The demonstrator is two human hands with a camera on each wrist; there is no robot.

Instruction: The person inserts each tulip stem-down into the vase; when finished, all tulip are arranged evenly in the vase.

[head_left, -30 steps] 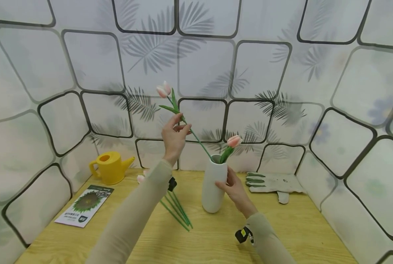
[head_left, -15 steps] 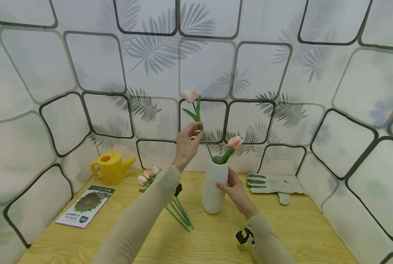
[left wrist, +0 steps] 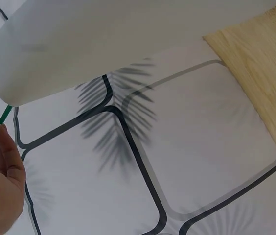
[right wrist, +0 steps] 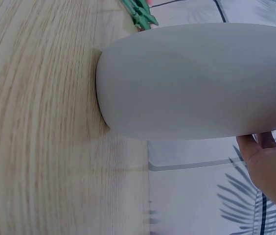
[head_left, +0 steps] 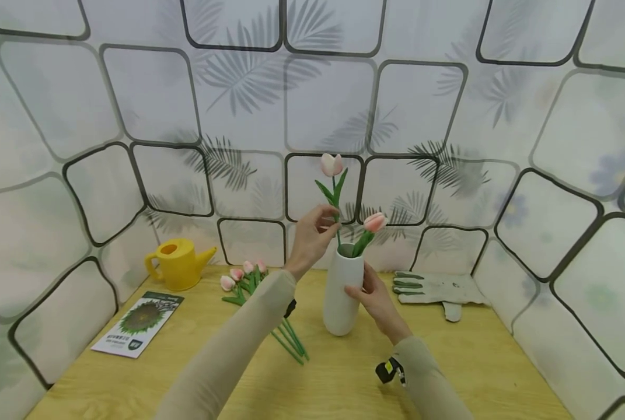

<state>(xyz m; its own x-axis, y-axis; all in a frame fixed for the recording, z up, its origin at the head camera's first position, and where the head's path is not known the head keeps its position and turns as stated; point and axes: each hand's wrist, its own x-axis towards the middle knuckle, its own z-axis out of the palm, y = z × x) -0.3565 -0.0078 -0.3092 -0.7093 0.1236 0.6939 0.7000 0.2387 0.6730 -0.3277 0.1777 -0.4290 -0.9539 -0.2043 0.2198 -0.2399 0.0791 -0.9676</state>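
Observation:
A white vase (head_left: 339, 297) stands upright on the wooden table, with one pink tulip (head_left: 375, 222) leaning right out of its mouth. My right hand (head_left: 377, 303) grips the vase's right side, thumb across its front; the right wrist view shows the vase (right wrist: 192, 83) and part of that hand (right wrist: 272, 169). Above the rim, my left hand (head_left: 314, 236) pinches the green stem of a pale pink tulip (head_left: 332, 165) just under its leaves. That stem's lower end is inside the vase mouth. In the left wrist view the hand (left wrist: 3, 181) pinches the stem beside the vase (left wrist: 79, 46).
Several pink tulips (head_left: 238, 280) lie on the table (head_left: 344, 379), partly behind the left sleeve. A yellow watering can (head_left: 178, 265) and a sunflower seed packet (head_left: 139, 324) are on the left. Gardening gloves (head_left: 438, 290) lie at the right, near the patterned back wall (head_left: 328, 111).
My left hand has moved right and down with the tulip, whose stem now stands nearly upright and deeper in the vase. My right hand keeps its hold on the vase.

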